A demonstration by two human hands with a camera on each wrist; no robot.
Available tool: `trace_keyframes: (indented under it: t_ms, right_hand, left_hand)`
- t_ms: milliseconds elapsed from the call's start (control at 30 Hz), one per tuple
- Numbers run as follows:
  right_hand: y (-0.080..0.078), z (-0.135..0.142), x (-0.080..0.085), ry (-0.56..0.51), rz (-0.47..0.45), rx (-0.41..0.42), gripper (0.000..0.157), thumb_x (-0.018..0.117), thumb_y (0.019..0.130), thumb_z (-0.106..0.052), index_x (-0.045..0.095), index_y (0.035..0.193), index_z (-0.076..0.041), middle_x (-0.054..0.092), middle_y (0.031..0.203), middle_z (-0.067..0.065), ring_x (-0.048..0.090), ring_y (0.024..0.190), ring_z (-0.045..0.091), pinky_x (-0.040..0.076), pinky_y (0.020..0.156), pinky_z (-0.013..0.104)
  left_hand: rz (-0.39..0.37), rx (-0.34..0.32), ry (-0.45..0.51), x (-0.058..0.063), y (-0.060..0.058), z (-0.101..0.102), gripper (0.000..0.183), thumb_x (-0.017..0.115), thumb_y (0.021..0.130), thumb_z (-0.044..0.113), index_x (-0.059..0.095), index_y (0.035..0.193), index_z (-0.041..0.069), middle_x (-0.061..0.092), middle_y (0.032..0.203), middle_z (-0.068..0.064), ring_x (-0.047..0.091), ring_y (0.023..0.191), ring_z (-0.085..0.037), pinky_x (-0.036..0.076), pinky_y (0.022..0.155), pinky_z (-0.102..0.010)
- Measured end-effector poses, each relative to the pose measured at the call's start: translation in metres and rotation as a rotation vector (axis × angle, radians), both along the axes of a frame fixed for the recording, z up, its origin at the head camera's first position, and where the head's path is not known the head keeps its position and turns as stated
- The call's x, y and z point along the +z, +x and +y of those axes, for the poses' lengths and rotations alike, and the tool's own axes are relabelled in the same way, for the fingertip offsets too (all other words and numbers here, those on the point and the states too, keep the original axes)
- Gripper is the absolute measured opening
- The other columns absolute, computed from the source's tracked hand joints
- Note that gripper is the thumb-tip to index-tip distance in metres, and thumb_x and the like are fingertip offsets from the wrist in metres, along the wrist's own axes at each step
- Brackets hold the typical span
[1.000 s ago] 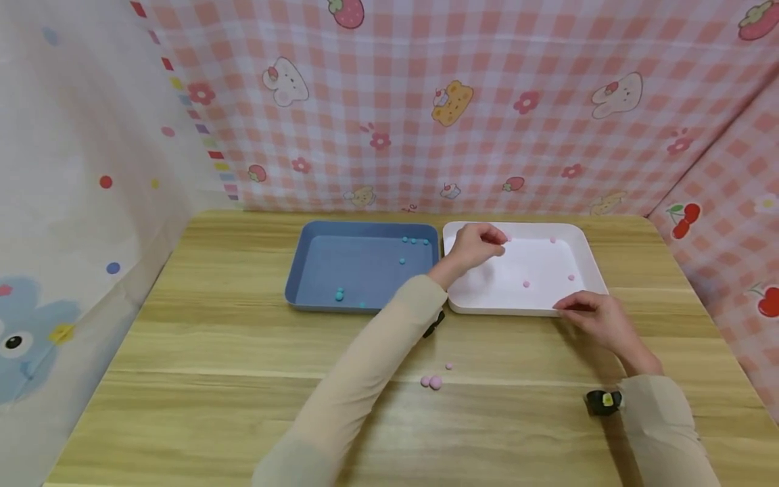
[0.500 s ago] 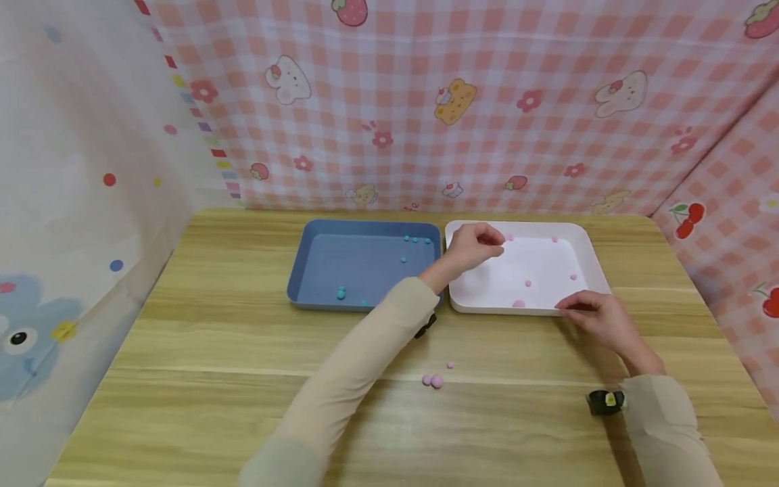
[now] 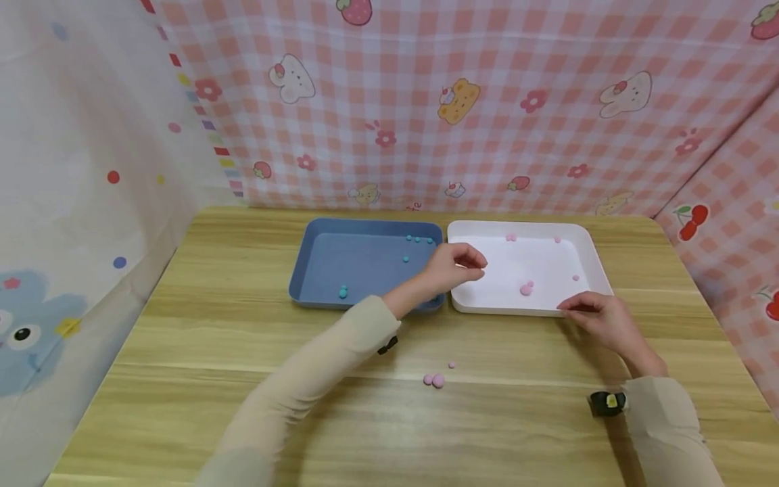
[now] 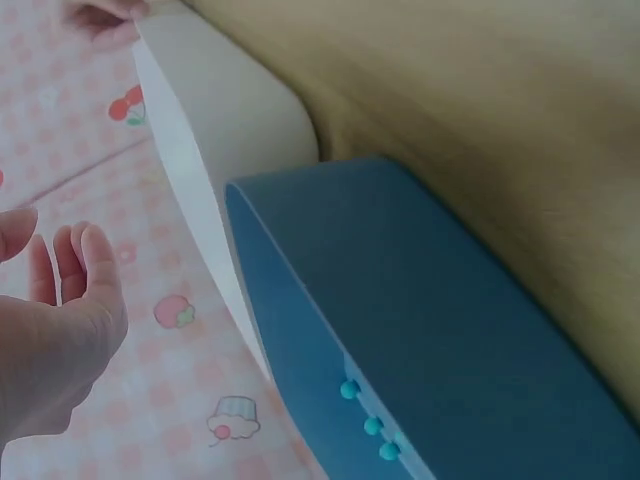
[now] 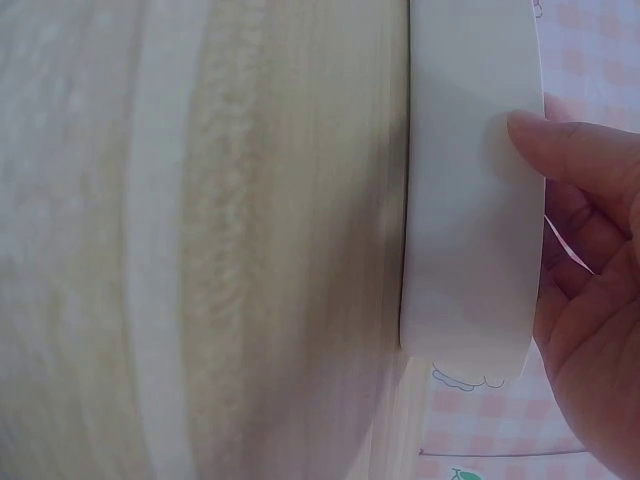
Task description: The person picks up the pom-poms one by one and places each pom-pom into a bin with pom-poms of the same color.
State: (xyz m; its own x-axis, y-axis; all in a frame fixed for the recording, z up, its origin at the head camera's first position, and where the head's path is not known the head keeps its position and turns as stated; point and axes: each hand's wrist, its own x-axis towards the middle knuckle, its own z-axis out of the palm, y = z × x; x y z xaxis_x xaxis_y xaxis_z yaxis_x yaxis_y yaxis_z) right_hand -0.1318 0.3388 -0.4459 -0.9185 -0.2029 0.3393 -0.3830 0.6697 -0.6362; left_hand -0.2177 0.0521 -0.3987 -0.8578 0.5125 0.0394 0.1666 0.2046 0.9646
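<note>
Three pink balls [image 3: 438, 381] lie on the table [image 3: 505, 426] in front of the trays, on my side. Two sit side by side, in a short row that runs left to right, much as the trays' long sides do; the smallest is just beyond them, to the right. From my left hand [image 3: 453, 266] they lie almost straight back toward me; from my right hand [image 3: 599, 318], to the left and a little toward me. The left looks slightly nearer. It hangs over where the trays meet, fingertips above the white tray [image 3: 505, 312], thumb and fingers apart, with nothing visible between them. My right pinches the white tray's near wall, close to its right corner. More pink balls [image 3: 526, 289] are scattered inside it; teal balls [image 3: 343, 293] lie in the blue tray [image 3: 353, 260].
</note>
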Motion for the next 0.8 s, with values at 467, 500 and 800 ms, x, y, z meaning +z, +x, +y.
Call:
trace_keyframes:
  t_ms: [467, 500, 800]
  right_hand:
    - [0.0, 0.0, -0.001, -0.012, 0.002, 0.004, 0.019, 0.07, 0.07, 0.018, 0.069, 0.077, 0.0, 0.067, 0.073, 0.003, 0.053, 0.071, -0.012, 0.042, 0.061, 0.005]
    - [0.0, 0.0, -0.001, -0.014, 0.006, 0.006, 0.019, 0.07, 0.07, 0.018, 0.069, 0.077, 0.0, 0.067, 0.073, 0.002, 0.053, 0.071, -0.013, 0.042, 0.061, 0.004]
    - [0.0, -0.001, 0.0, -0.03, 0.023, 0.017, 0.021, 0.07, 0.069, 0.02, 0.069, 0.077, 0.001, 0.066, 0.073, 0.0, 0.053, 0.071, -0.013, 0.042, 0.062, 0.004]
  left_hand:
    - [0.012, -0.084, 0.03, -0.014, 0.047, -0.044, 0.012, 0.065, 0.081, -0.007, 0.065, 0.093, -0.007, 0.065, 0.09, -0.018, 0.055, 0.074, -0.004, 0.047, 0.069, -0.017]
    - [0.002, -0.09, 0.03, -0.016, 0.051, -0.046, 0.013, 0.064, 0.081, -0.008, 0.065, 0.094, -0.007, 0.066, 0.091, -0.018, 0.056, 0.075, -0.004, 0.048, 0.07, -0.017]
    - [-0.08, -0.14, 0.003, -0.03, 0.078, -0.065, 0.014, 0.063, 0.081, -0.008, 0.063, 0.096, -0.009, 0.064, 0.096, -0.024, 0.059, 0.079, -0.008, 0.05, 0.074, -0.017]
